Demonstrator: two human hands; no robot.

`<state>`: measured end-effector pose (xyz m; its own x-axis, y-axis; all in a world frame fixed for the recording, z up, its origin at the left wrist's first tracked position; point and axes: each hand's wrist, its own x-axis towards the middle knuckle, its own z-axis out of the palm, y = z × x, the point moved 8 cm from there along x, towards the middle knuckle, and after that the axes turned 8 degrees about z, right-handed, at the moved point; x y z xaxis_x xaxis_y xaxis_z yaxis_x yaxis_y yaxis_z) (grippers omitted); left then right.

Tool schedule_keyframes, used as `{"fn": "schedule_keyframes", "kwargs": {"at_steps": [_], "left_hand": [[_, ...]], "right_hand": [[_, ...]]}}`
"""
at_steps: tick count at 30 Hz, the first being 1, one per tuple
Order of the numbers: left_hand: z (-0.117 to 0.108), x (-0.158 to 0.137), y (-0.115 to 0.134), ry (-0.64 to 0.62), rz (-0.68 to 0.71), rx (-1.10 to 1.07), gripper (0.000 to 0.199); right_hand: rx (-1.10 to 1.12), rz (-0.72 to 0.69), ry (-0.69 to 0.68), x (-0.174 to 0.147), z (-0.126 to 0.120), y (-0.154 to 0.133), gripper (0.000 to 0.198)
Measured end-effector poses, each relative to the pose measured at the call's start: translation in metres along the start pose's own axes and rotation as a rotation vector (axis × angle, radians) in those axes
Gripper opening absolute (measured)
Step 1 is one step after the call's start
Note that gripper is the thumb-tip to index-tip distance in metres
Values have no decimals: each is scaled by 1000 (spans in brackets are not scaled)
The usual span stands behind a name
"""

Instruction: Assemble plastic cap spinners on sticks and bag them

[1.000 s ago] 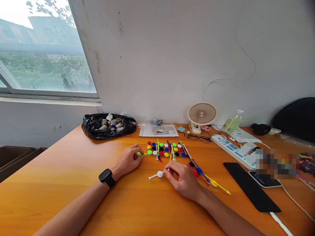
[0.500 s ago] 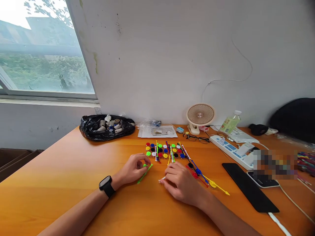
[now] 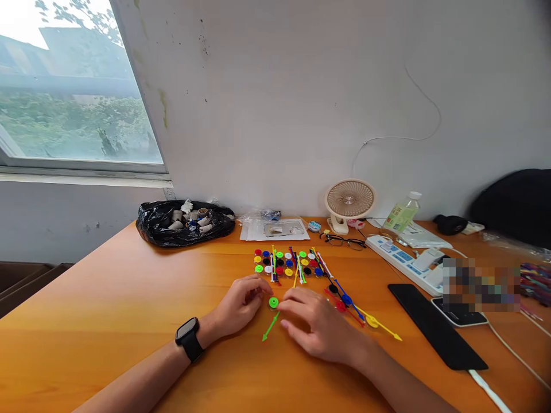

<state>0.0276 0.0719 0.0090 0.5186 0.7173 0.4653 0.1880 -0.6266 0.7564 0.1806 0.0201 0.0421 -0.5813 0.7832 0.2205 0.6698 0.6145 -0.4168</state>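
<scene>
A green disc [image 3: 273, 302] in a clear base lies on the table between my hands. Just in front of it, a thin green arrow [image 3: 270, 328] slants down to the left. My left hand [image 3: 241, 305], with a black watch at the wrist, rests left of the disc, its fingers loosely curled but apart and nothing visible in them. On the other side, my right hand [image 3: 317, 322] has thumb and index finger apart, the index tip close to the arrow's upper end; whether they touch is unclear. Behind the hands lie rows of coloured discs [image 3: 288, 272] and several arrows [image 3: 301, 272].
More arrows with discs, including a yellow arrow [image 3: 390, 331], lie right of my right hand. Farther right are a black phone-like slab [image 3: 434, 327] and a power strip [image 3: 400, 258]. A fan [image 3: 349, 201], bottle [image 3: 402, 212], eyeglasses [image 3: 344, 241] and black bag [image 3: 150, 226] stand along the wall.
The green disc and arrow have moved right from my left hand to between both hands. The white piece at my right fingertips is out of sight. My right thumb and index finger have parted.
</scene>
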Motion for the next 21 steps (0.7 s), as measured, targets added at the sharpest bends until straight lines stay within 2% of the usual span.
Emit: {"fn": "schedule_keyframes", "kwargs": {"at_steps": [4,8,14,18,21], "left_hand": [[0,1,7,-18,57,105,21],[2,-2,2,-25,30,175,16],[5,-3,-4,-41,13,209,14],[5,-2,-2,-49,13,203,15],[6,-1,1,-59,24,199,14]], "right_hand": [[31,-40,-85,-1,25,-3,19],[38,-25,-75,1,33,5,20],[28,87,-43,2,23,12,15],[7,214,-105,0,14,22,9],[-35,253,-146,-3,8,32,14]]}}
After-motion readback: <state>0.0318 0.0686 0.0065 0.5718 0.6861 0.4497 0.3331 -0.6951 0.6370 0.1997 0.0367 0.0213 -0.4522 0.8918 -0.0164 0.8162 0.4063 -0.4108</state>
